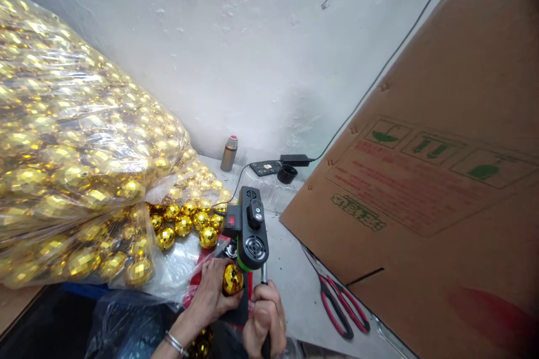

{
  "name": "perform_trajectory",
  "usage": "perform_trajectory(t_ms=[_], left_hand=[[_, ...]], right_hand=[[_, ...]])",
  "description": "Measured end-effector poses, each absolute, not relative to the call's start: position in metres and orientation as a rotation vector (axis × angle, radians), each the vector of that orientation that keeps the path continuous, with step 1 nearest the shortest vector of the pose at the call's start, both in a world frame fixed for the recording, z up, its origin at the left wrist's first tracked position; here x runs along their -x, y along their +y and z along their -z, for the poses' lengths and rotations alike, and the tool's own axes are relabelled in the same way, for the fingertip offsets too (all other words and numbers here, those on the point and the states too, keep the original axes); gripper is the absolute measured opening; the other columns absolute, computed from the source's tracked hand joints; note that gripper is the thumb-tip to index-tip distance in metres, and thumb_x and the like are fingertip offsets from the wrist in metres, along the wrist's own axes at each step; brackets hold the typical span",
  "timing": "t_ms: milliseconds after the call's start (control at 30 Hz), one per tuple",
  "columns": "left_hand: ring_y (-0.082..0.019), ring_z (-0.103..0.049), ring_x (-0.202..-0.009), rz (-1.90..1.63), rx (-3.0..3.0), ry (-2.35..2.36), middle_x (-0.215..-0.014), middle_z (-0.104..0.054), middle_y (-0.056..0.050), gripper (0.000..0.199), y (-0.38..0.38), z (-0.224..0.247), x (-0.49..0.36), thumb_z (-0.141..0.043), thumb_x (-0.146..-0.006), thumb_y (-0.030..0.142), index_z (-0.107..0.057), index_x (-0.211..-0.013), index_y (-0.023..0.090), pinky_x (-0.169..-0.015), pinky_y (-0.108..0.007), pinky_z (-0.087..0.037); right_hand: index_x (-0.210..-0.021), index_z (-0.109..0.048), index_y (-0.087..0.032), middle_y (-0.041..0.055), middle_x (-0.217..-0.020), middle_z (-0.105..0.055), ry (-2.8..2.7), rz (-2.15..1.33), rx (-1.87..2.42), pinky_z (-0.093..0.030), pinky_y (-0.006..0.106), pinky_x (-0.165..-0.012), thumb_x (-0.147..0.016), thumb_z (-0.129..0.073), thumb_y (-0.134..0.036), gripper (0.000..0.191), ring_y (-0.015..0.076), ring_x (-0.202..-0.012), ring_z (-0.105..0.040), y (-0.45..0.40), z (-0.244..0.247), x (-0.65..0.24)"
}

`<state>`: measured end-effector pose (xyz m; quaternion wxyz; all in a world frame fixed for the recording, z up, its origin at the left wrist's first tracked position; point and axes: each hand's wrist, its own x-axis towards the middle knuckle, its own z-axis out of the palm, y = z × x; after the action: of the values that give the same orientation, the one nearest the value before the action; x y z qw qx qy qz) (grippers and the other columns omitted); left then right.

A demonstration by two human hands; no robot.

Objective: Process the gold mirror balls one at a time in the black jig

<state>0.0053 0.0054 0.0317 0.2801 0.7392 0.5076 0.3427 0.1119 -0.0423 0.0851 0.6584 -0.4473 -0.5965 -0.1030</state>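
Big brown box (425, 101) filling the right side, and opposite it on the left, a bulging clear bag (88, 146) packed with gold balls! Between them runs the pale table (290, 286), with the black press (252, 230) standing on it. Near end now: the left hand (210, 289) is curled round one ball, fingers on its left, thumb along its near side. The right hand (265, 317) is a closed fist, wrapped round the lever (264, 274). Scissors (339, 300) lie to the right, beside the box (nobody's touching those), and a flask (229, 153) stands far off by the wall (252, 56). And the smallest piece, the key one: that ball (233, 279) sits between left thumb and fingers, just near of the press head. Round, so no long axis; the lever points near to far, just right of it. The left hand is nearer; the right fist is apart from it.
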Motion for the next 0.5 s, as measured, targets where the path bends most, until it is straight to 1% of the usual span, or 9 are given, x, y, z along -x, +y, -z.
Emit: perform_trajectory(t_ms=[67,100,133,200,233,333,400,433,500], left_hand=[[-0.032,-0.063,-0.097,-0.915,-2.003,1.363,-0.102,-0.069,-0.010,0.046,0.007,-0.029,-0.007,-0.075,-0.067,0.026,-0.065,-0.112,0.018,-0.089,-0.049,-0.048],[-0.032,-0.063,-0.097,-0.922,-2.013,1.369,-0.102,-0.069,-0.010,0.045,0.008,-0.028,-0.008,-0.074,-0.068,0.026,-0.065,-0.111,0.018,-0.089,-0.049,-0.048],[-0.032,-0.064,-0.097,-0.932,-2.023,1.377,-0.101,-0.069,-0.009,0.045,0.009,-0.027,-0.008,-0.074,-0.067,0.025,-0.065,-0.111,0.018,-0.089,-0.049,-0.049],[-0.032,-0.065,-0.097,-0.950,-2.037,1.389,-0.101,-0.070,-0.009,0.046,0.010,-0.027,-0.008,-0.073,-0.066,0.023,-0.066,-0.111,0.019,-0.089,-0.050,-0.050],[-0.032,-0.066,-0.097,-0.961,-2.041,1.388,-0.102,-0.071,-0.009,0.047,0.009,-0.026,-0.007,-0.073,-0.066,0.022,-0.066,-0.112,0.019,-0.089,-0.050,-0.051],[-0.033,-0.067,-0.104,-0.999,-2.094,1.311,-0.112,-0.072,-0.013,0.054,-0.004,-0.017,0.003,-0.072,-0.068,0.018,-0.063,-0.122,0.018,-0.091,-0.050,-0.055],[-0.034,-0.067,-0.113,-1.021,-2.200,1.214,-0.122,-0.071,-0.015,0.058,-0.022,-0.004,0.012,-0.071,-0.072,0.017,-0.061,-0.129,0.020,-0.096,-0.050,-0.056],[-0.035,-0.067,-0.116,-1.016,-2.263,1.171,-0.126,-0.070,-0.016,0.058,-0.034,0.004,0.017,-0.070,-0.074,0.018,-0.062,-0.131,0.022,-0.098,-0.050,-0.056],[-0.033,-0.069,-0.115,-0.987,-2.297,1.198,-0.125,-0.073,-0.013,0.047,-0.059,0.019,0.023,-0.066,-0.082,0.021,-0.066,-0.128,0.030,-0.095,-0.047,-0.059]], right_hand=[[-0.069,-0.046,-0.023,-0.0040,-0.067,-0.053,-1.283,0.218,1.027,-0.047,0.034,-0.084,-0.100,-0.035,-0.014,0.035,0.0124,-0.060,-0.050,-0.043,-0.090,-0.108],[-0.068,-0.045,-0.022,-0.0040,-0.066,-0.051,-1.243,0.196,1.034,-0.046,0.032,-0.081,-0.100,-0.036,-0.013,0.035,0.0119,-0.060,-0.049,-0.044,-0.097,-0.107],[-0.067,-0.045,-0.022,-0.0039,-0.065,-0.050,-1.217,0.157,1.034,-0.045,0.031,-0.076,-0.100,-0.036,-0.012,0.036,0.0114,-0.058,-0.048,-0.044,-0.106,-0.107],[-0.068,-0.046,-0.021,-0.0033,-0.064,-0.047,-1.221,0.020,1.020,-0.039,0.027,-0.059,-0.100,-0.039,-0.011,0.034,0.0107,-0.055,-0.045,-0.046,-0.130,-0.110],[-0.068,-0.046,-0.021,-0.0027,-0.064,-0.047,-1.245,-0.058,1.038,-0.036,0.026,-0.054,-0.100,-0.039,-0.011,0.034,0.0109,-0.055,-0.045,-0.046,-0.142,-0.112],[-0.070,-0.049,-0.021,-0.0022,-0.064,-0.046,-1.318,-0.128,1.005,-0.037,0.025,-0.055,-0.101,-0.041,-0.013,0.033,0.0116,-0.059,-0.048,-0.046,-0.168,-0.119],[-0.071,-0.049,-0.020,-0.0025,-0.065,-0.045,-1.329,-0.110,0.975,-0.038,0.024,-0.055,-0.101,-0.041,-0.012,0.033,0.0114,-0.060,-0.049,-0.045,-0.172,-0.120],[-0.071,-0.049,-0.021,-0.0026,-0.065,-0.045,-1.323,-0.099,0.974,-0.038,0.023,-0.055,-0.101,-0.040,-0.011,0.033,0.0111,-0.060,-0.048,-0.045,-0.170,-0.119],[-0.070,-0.048,-0.021,-0.0027,-0.066,-0.044,-1.299,-0.074,0.984,-0.037,0.023,-0.053,-0.101,-0.040,-0.011,0.034,0.0105,-0.058,-0.047,-0.045,-0.162,-0.115]])
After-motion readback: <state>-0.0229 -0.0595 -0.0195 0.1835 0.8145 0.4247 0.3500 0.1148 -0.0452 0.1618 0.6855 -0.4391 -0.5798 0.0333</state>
